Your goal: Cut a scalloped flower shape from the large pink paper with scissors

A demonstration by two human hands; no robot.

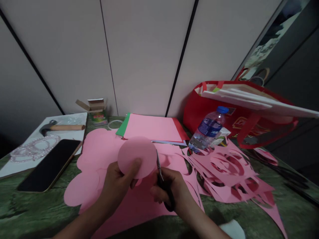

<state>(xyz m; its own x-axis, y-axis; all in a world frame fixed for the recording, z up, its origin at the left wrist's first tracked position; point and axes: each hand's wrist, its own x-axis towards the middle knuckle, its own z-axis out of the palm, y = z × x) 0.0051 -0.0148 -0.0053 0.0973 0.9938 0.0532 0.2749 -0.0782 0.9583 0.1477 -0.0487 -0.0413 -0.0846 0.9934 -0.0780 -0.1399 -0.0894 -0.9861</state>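
Disc (136, 149): pink, raised over the middle of the tabletop (20, 212); its outline looks smooth, so this one seems nearly or fully cut.
Cut discs (81, 187): several lie overlapping left of centre, on the side toward the tabletop's left edge; a good share looks done, though the count is unclear.
Offcuts (224, 169): a heap of holed scraps toward the right edge, another sign of much cutting done.
Sheets (154, 127): a stack near the far edge, pink on top, green and red showing at its sides; they look whole, but how much is left to cut cannot be told.
Left hand (121, 177): pinching the disc, thumb on top, fingers beneath.
Right hand (175, 184): clenched round the black handles of the scissors (159, 168).
Blades: just beside the disc's right side; contact is unclear.
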